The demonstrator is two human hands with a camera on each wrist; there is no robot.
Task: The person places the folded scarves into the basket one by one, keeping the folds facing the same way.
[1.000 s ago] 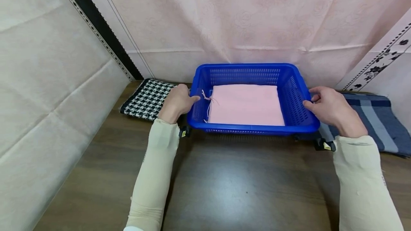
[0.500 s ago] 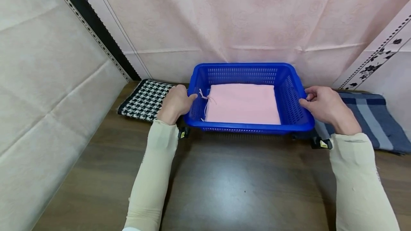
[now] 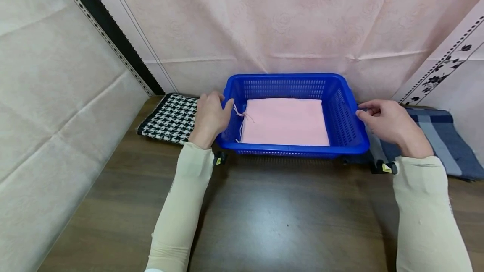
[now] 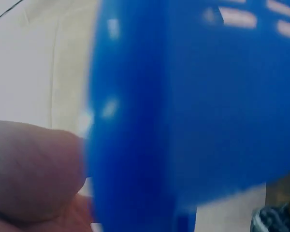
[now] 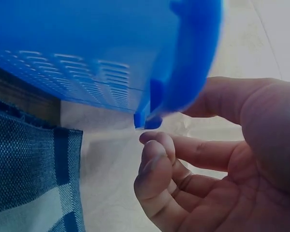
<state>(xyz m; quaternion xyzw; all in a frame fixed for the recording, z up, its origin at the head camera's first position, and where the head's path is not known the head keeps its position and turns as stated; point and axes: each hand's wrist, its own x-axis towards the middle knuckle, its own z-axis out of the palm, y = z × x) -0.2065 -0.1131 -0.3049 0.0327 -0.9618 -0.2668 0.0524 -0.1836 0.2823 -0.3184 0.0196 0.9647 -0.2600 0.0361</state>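
A blue plastic basket with slotted walls stands at the back of the table. Inside it lies a folded pink cloth with thin pale strings at its left edge. At the basket's left rim is my left hand, thumb and fingers spread apart. My right hand is by the right rim, its fingers loosely bent. In the right wrist view those fingers hang below the rim and grip nothing; another digit passes behind the rim, and whether it touches cannot be told. The left wrist view is blurred, the rim filling its middle.
A folded black-and-white houndstooth cloth lies left of the basket, partly behind the left hand. To the right is a folded blue striped cloth. A pink patterned sheet hangs close behind the basket, over the wooden table.
The basket shifts slightly left in view, along with its surroundings, then stays put. My left hand's fingers loosen from the left rim and spread; my right hand eases slightly rightward off its rim.
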